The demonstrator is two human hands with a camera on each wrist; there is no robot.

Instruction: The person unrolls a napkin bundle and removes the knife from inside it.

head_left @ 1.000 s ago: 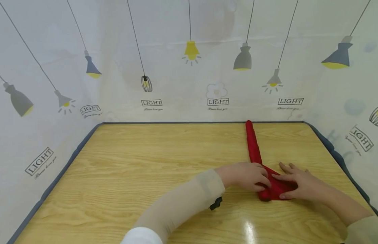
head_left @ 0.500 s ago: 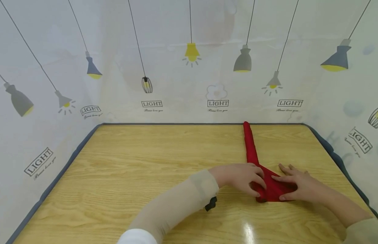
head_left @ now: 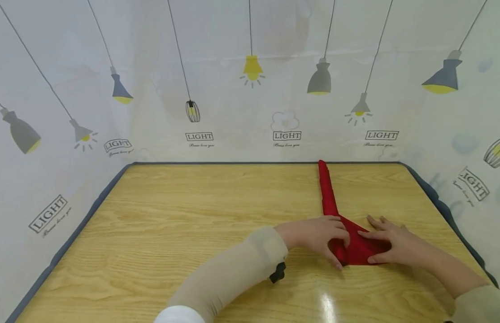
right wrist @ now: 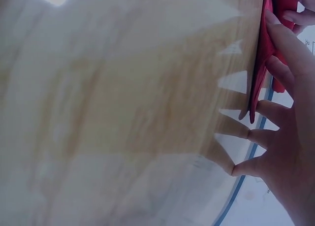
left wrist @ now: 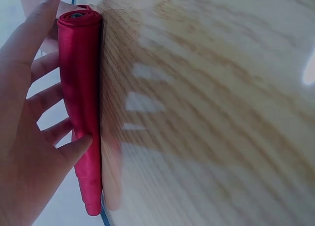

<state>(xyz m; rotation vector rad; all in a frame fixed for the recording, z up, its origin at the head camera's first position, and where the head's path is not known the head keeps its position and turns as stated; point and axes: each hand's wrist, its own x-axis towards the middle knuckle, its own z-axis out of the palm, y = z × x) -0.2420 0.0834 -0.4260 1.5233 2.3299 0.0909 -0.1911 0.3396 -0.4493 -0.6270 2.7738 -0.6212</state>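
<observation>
A red cloth (head_left: 356, 250) lies on the table, its left side wound into a long tight roll (left wrist: 81, 88) that runs to the far edge. A flat flap spreads to the right of the roll. My left hand (head_left: 315, 233) has its fingers bent over the near part of the roll, with the thumb stretched toward the near end. Dark material shows in the core of the roll in the left wrist view. My right hand (head_left: 404, 244) rests with spread fingers on the flap's right end, thumb and index touching the cloth and the other fingers on the tabletop.
The wood-grain table (head_left: 193, 202) is glossy and reflects light. A pale curtain printed with lamps (head_left: 233, 112) stands around its back and sides, with a dark blue border (head_left: 92, 206) along the table's edges. A dark clip-like object (head_left: 278, 272) sits at the left sleeve's cuff.
The rolled part of the cloth has shifted left together with my left hand, and more of the flat flap shows. My left thumb has straightened toward the near end. The right hand stays nearly still.
</observation>
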